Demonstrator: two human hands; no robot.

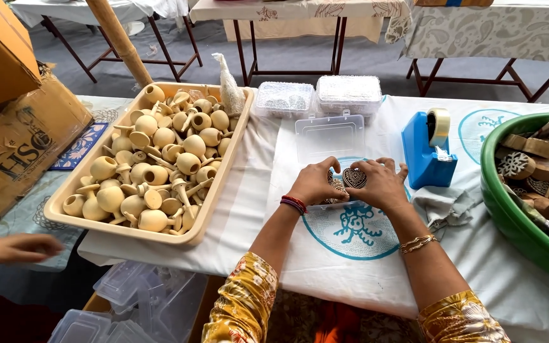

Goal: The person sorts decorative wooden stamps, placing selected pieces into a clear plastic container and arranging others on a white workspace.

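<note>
1. Where the white cloth (249, 209) covers the table, both hands are seen meeting over a shallow clear box (329, 204) at the centre.
2. Left hand (316, 183): fingers are curled and drawn close together, tips pressed onto a dark carved block (333, 188) in the box; red bangles are worn at the wrist.
3. Right hand (382, 184): fingers are bent and slightly spread, with a heart-shaped carved block (354, 177) gripped between thumb and fingertips just above the box.
4. The two hands are nearly touching; how many blocks lie in the box cannot be told, being covered.
5. The hinged clear lid (330, 135) is seen open, lying flat just behind the hands.
6. A blue print (354, 228) on the cloth is noted under the wrists.
7. A blue tape dispenser (428, 149) is placed near the right hand.
8. A tray (71, 184) of pale wooden knobs (160, 162) is set to the left.
9. A green tub (516, 216) of carved blocks is seen at the right edge.
10. Another person's hand (17, 248) is recorded at far left, well apart.
</note>
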